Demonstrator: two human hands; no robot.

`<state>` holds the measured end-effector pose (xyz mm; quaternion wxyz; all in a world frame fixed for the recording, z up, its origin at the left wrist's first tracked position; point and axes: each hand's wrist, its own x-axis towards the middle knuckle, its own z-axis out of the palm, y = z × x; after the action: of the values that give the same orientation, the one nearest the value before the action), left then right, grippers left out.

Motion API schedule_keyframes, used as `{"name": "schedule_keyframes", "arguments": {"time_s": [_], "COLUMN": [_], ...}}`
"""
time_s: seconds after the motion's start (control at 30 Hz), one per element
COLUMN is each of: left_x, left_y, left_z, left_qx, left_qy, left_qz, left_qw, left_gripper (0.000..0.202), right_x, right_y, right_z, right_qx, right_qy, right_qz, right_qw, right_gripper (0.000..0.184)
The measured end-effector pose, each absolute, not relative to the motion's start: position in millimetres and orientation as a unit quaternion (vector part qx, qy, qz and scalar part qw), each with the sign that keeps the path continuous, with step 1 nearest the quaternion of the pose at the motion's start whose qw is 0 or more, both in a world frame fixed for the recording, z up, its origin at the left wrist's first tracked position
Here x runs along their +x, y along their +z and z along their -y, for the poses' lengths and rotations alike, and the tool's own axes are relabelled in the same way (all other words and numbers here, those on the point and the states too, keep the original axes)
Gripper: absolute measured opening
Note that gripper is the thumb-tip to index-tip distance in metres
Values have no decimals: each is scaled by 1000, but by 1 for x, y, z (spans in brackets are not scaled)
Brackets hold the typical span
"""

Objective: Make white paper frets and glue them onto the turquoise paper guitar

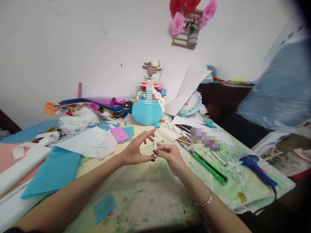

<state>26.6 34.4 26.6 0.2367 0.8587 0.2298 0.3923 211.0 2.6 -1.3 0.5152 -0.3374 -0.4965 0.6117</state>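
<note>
Both my hands meet above the middle of the paint-stained table (145, 197). A thin white stick (155, 139) stands upright between them. My right hand (171, 157) pinches its lower end with thumb and fingers closed. My left hand (136, 149) touches the stick from the left, thumb and forefinger near its base, the other fingers stretched out toward its top. A silver bangle (205, 201) circles my right wrist.
A green utility knife (209, 165) and a blue glue gun (257, 168) lie right of my hands. Blue, pink and white paper sheets (53, 168) cover the left. A turquoise paper guitar (147, 110) leans on the wall behind, by stacked coloured paper (97, 105).
</note>
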Motion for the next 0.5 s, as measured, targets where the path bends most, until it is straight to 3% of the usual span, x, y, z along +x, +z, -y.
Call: {"name": "schedule_keyframes", "arguments": {"time_s": [0.5], "left_x": [30], "left_y": [30], "left_z": [-29], "left_qx": [829], "left_qy": [427], "left_qz": [-245], "left_qw": [264], "left_gripper": [85], "right_x": [210], "right_y": [-3], "right_z": [-4], "right_qx": [-351], "right_qy": [611], "right_qz": [495], "right_qw": [509], "right_gripper": [17]}}
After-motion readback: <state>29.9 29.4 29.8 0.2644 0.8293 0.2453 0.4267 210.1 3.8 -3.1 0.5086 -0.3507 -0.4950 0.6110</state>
